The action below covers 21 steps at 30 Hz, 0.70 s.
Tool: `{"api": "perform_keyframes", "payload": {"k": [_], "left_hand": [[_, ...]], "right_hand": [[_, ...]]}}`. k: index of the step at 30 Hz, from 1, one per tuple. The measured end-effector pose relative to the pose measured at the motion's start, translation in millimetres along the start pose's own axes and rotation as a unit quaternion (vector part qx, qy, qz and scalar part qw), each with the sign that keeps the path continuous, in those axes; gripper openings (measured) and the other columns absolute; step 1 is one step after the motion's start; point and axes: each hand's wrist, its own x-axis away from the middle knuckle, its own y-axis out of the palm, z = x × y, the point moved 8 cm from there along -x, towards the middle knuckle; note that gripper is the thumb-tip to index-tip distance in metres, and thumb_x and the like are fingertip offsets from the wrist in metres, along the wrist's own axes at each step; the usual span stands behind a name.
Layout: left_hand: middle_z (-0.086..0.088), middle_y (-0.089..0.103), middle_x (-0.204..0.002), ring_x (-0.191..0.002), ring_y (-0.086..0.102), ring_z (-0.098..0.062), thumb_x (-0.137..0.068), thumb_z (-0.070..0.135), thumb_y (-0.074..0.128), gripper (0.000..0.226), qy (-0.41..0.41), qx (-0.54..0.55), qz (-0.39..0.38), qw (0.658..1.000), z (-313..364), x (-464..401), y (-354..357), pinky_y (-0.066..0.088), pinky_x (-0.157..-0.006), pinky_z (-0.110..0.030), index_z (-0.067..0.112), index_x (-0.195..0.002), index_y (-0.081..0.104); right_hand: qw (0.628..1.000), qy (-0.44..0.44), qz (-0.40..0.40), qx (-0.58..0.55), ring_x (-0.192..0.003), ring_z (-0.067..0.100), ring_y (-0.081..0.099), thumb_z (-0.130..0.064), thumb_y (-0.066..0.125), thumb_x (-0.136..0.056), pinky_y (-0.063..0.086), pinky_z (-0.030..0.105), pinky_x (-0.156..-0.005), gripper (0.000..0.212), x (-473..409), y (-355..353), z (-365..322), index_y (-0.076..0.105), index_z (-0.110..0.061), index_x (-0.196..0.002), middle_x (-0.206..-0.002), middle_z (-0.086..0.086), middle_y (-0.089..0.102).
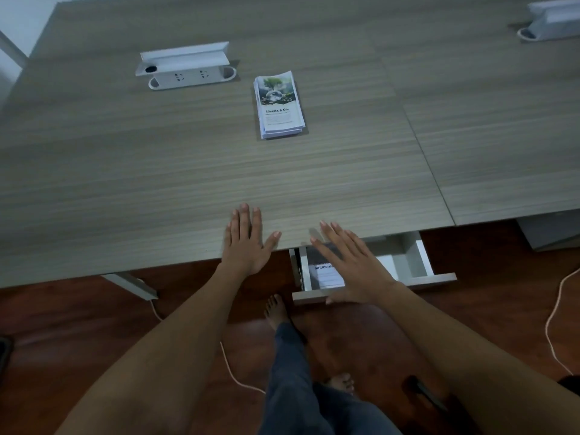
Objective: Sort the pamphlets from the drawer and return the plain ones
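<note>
Legs in dark trousers and two bare feet occupy the 6 o'clock foreground on a reddish wood floor (361,334), with thin pale cables trailing at 7 and 4 o'clock.

Hands, two. Left hand (248,240): flat, fingers spread, palm down at the near edge of the desk (157,171), holding nothing. Judged to be resting or steadying there, since no sorting work lies under it. Right hand (351,265): also spread and empty, hovering over the open drawer (417,259) at 5 o'clock of the desk edge; whether it touches the contents cannot be told. Its placement suggests it is about to settle or leave what lies below.

Drawer, one, white-walled, pulled out beneath the desk. It contains a plain pamphlet stack (326,273), black lettering on a white and grey cover, lying at the drawer's left end; the count of sheets cannot be told, the hand covering part. Right end of the drawer shows bare.

Illustrated pamphlet stack (279,105), one pile, several copies deep, at 12 o'clock from the hands, well apart from them. Top cover shows a tree over a globe and a printed company title. Judged set aside on the desk as the non-plain lot.

Desktop socket units, two: one (185,69) at 11 o'clock, showing two outlets; another (552,20) at 2 o'clock, partly cut off.
</note>
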Motion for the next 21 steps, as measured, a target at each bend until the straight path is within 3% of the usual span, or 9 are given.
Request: {"api": "perform_keyframes", "payload": {"k": [10, 21], "left_hand": [[-0.004, -0.034, -0.164, -0.151, -0.033, -0.023, -0.095, 0.075, 0.01, 0.087, 0.004, 0.017, 0.0, 1.0, 0, 2, -1, -0.02, -0.12, -0.042, 0.025, -0.16, -0.02], [-0.002, -0.038, -0.162, -0.149, -0.036, -0.022, -0.094, 0.076, 0.012, 0.088, -0.003, 0.024, -0.029, 0.999, 0, -1, -1, -0.023, -0.117, -0.041, 0.027, -0.158, -0.023]], "right_hand": [[0.998, 0.061, -0.036, 0.005, -0.153, 0.032, -0.014, -0.056, 0.073, -0.074, 0.002, 0.048, -0.125, 0.128, -30, -13, 15, -0.015, -0.018, -0.158, -0.164, 0.015, -0.024], [0.995, 0.096, -0.02, 0.02, -0.155, 0.025, -0.002, -0.024, 0.064, -0.084, 0.004, 0.042, -0.125, 0.1, -49, -33, 23, 0.0, -0.018, -0.161, -0.168, 0.008, -0.007]]}}
